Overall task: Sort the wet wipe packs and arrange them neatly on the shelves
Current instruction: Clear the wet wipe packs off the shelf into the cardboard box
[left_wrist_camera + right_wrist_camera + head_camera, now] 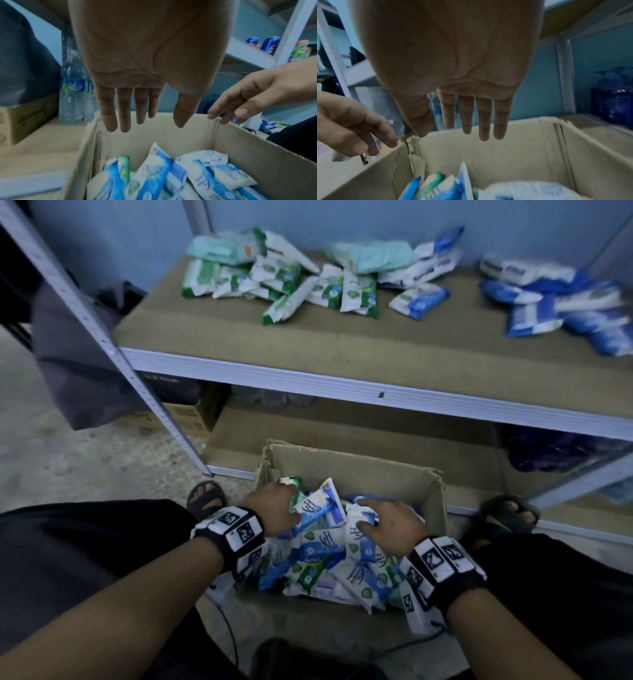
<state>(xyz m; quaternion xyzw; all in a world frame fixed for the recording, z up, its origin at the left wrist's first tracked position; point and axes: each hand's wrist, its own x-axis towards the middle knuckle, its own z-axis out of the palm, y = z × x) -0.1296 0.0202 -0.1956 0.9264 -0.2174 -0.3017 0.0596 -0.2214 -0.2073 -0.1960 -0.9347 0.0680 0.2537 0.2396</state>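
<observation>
Wet wipe packs (329, 553) fill an open cardboard box (359, 470) that stands on the floor between the person's feet, in front of a metal rack. The packs in the box are white with blue or green print and lie mixed, some flat and some on edge. The left hand (274, 508) hovers over the left side of the box, and the right hand (387, 525) over the right side. In both wrist views the palm is spread and the fingers are straight and hold nothing; the packs lie below the fingertips, apart from them. In the head view the hands cover part of the packs, so I cannot tell if they touch any.

On the shelf (308, 337) above, more packs lie in loose heaps: a green and white heap (274, 282) on the left, a blue and white heap (561, 299) on the right, and a few blue packs (421, 292) between them. The left wrist view shows water bottles (72, 94) just behind the left corner of the box.
</observation>
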